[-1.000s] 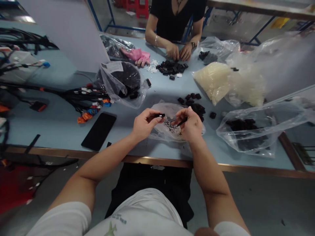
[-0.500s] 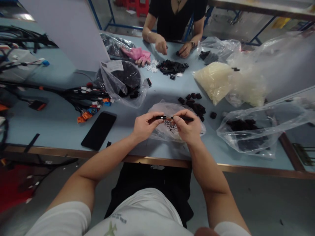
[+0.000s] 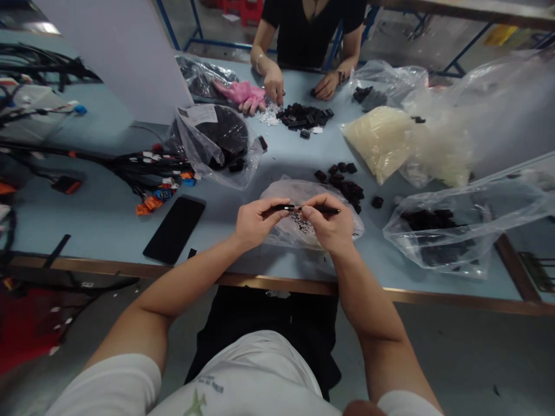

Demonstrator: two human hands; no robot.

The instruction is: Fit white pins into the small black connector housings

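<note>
My left hand (image 3: 255, 221) pinches a small black connector piece (image 3: 285, 207) between thumb and fingers. My right hand (image 3: 329, 225) is closed on a thin black tool (image 3: 326, 210) whose tip meets the connector. Both hands hover above a clear plastic bag (image 3: 299, 193) holding small pale parts, near the front edge of the light blue table (image 3: 108, 219). A loose heap of black connectors (image 3: 344, 179) lies just beyond the bag.
A black phone (image 3: 174, 229) lies left of my hands beside a bundle of wire harnesses (image 3: 147, 170). Several plastic bags of black and cream parts (image 3: 381, 141) sit right and behind. Across the table a person's hands (image 3: 275, 89) work at another pile of black connectors (image 3: 303, 117) near a pink glove (image 3: 243, 95).
My right hand swung the black tool up and level until its tip met the connector in my left hand. The person opposite moved a hand left toward the white bits by the pink glove.
</note>
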